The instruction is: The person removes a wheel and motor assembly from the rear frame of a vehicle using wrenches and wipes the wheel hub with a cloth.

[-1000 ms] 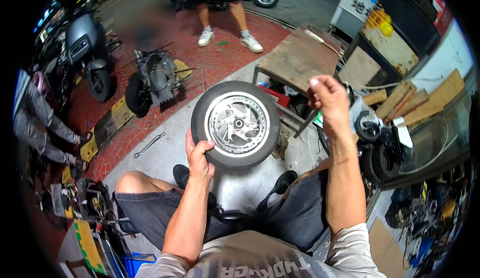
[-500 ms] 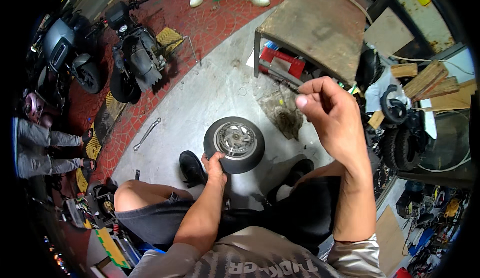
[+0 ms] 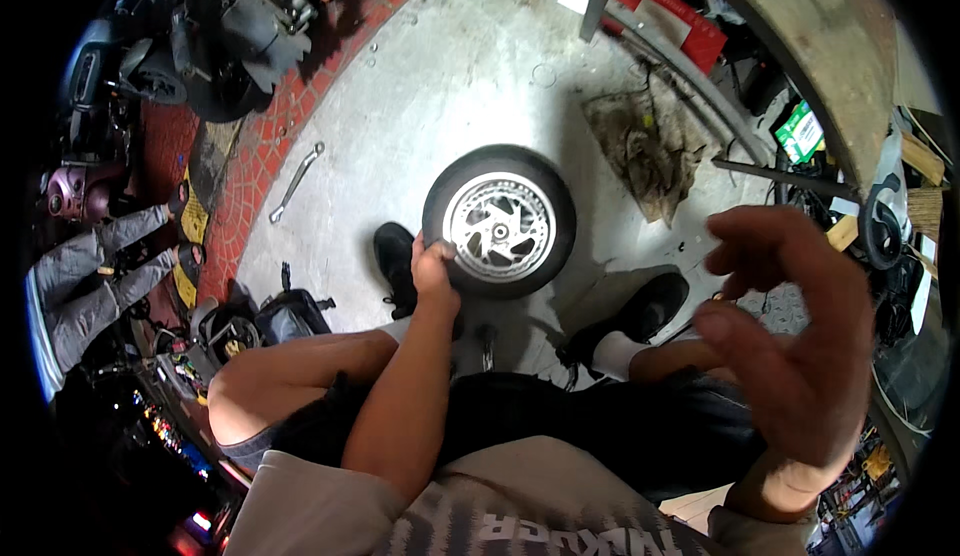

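A small scooter wheel [image 3: 549, 173] with a black tyre, a pale rim and a disc in its middle stands over the concrete floor between my feet. Wrapped around the tyre's near left edge, my left hand [image 3: 433, 270] grips it, its thumb on top by the rim. My right hand [image 3: 790, 326] is raised at the right, well apart from the wheel. Its fingers are loosely curled, with a gap to the thumb and nothing visible between them. Slight blur softens that hand.
A wrench [image 3: 297, 183] lies on the floor at the left. A dirty cloth [image 3: 650, 141] lies right of the wheel, near a metal table [image 3: 830, 36] with a red box [image 3: 668, 18] beneath. Parked motorbikes [image 3: 225, 41] and another person's legs [image 3: 115, 256] are at the left; a black bag [image 3: 291, 314] sits nearer.
The view has tilted down and shifted. My right hand has moved lower and rightward, its thumb and fingers further apart. My left hand keeps hold of the wheel, whose face now shows more squarely.
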`<state>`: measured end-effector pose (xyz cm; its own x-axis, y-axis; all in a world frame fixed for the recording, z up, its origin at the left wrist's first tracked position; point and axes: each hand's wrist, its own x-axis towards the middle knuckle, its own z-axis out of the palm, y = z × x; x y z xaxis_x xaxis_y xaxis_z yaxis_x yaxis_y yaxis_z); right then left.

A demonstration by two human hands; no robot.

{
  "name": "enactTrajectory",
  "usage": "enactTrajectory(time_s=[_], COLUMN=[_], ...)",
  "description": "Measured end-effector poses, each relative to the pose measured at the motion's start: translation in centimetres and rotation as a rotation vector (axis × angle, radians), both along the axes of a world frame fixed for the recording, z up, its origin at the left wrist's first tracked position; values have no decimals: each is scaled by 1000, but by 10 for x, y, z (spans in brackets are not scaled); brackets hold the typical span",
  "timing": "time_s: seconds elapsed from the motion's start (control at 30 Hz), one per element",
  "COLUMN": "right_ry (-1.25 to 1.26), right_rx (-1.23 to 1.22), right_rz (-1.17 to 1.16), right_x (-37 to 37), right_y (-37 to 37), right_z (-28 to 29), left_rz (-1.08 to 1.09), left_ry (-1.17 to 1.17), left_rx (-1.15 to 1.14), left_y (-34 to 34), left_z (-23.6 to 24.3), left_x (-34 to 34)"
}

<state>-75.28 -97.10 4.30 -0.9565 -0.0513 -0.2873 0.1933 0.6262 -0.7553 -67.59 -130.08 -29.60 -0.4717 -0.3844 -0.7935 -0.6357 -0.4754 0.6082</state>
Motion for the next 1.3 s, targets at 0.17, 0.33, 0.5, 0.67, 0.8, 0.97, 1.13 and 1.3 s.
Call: enactTrajectory(time_s=[0.17,0.33,0.5,0.67,0.8,0.97,1.13,1.3], right_ry=[-55,11,-10,-24,-70,-68,-50,-49], right_rx=[117,75,-33,-87,-159,-147,-125,-140], right_rz=[10,-76,-68,-54,-102,-61,-38,-42], right_x=[11,35,44,45,46,44,42,39], right_y=[9,11,11,13,14,17,15,10], right_z=[11,6,15,8,11,7,9,8], left_rz=[-66,-88,-95,-88,-120,-126,-133,-147], left_ry=[3,-41,12,-10,13,-6,-29,-80], left_rx=[14,-52,23,22,82,62,89,29], left_y=[0,7,6,3,-1,-1,-9,-29], left_z=[0,14,15,16,10,9,-5,-31], left_x=[-9,-13,-14,-11,-10,-12,-14,-11])
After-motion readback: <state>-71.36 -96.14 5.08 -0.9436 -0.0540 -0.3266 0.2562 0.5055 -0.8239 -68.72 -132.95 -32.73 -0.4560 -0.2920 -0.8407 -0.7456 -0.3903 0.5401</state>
